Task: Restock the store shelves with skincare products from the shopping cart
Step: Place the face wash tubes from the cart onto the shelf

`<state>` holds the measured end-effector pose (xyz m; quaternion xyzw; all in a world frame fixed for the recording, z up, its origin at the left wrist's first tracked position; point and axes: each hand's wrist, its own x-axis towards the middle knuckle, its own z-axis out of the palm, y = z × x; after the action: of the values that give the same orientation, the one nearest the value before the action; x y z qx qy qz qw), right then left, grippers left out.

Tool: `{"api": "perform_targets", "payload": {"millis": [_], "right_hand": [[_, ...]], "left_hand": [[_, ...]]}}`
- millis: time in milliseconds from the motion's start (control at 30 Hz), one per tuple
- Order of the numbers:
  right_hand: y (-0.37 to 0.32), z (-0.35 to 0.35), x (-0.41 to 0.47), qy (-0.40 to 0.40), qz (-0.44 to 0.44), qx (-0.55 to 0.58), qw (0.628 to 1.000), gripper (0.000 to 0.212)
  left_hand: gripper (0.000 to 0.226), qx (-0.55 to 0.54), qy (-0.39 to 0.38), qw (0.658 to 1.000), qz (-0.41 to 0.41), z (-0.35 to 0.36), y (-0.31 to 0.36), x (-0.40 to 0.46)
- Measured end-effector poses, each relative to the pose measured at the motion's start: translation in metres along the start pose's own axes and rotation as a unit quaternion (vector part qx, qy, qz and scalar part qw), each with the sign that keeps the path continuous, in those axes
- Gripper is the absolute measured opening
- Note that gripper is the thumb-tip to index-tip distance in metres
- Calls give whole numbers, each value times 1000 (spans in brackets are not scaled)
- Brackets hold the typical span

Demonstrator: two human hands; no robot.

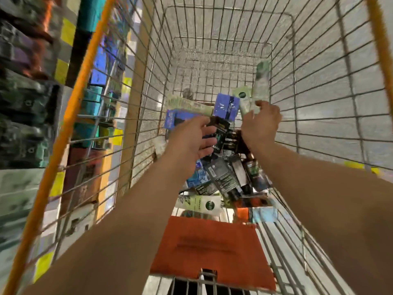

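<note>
Grey wire mesh fills most of the view: a shopping cart [212,60] with orange rails along its top edges, seen from above, standing on a pale speckled floor [340,81] that shows through the bars. An orange flap [212,248] of the cart's seat lies at the near end. To the left of the cart runs a store shelf [32,103] stacked with dark, teal and blue boxes and dotted with yellow price tags; all of it is smeared by motion blur, so no label can be read.

The skincare products [223,177] lie in a loose heap on the cart's bottom, toward the near end: dark packets, blue boxes, and pale green cartons and tubes, overlapping each other. Both bare forearms reach down into the cart. The left hand [191,141] hovers over the heap with its fingers spread and lightly bent; its fingertips are by a dark packet [221,130], but whether they touch it cannot be told. The right hand [262,122] grips the lower end of a pale green tube [260,86], which stands upright near the cart's right wall, its dark green cap on top. The forearms hide part of the heap, and the cart's near edge is cut off by the frame.
</note>
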<state>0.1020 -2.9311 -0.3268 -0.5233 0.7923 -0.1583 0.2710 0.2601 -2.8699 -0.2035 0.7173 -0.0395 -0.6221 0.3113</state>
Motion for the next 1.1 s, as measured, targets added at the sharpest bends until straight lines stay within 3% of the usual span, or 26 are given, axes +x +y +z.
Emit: {"api": "perform_targets", "payload": {"millis": [233,367,567,733,900,1100], "right_hand": [[5,31,30,-49,57,-61,995,74],[6,36,43,-45,35,-130,990,89],[4,28,58,-35,26,-153,987,71],[-3,17,42,-4,35,-4,999,28],[-25,16,-13,27,72,203,976,26],[-49,-10,-94,25,172,376,910,15]], "left_hand": [[20,-3,0,1000,-5,0,-12,21],[20,0,-1,1000,-9,-6,-22,27],[20,-5,-6,1000,-3,-10,-33,32],[19,-4,-3,1000,0,-6,-34,27],[22,-2,5,1000,19,-4,-21,12],[23,-4,4,999,49,-15,-3,-22]]}}
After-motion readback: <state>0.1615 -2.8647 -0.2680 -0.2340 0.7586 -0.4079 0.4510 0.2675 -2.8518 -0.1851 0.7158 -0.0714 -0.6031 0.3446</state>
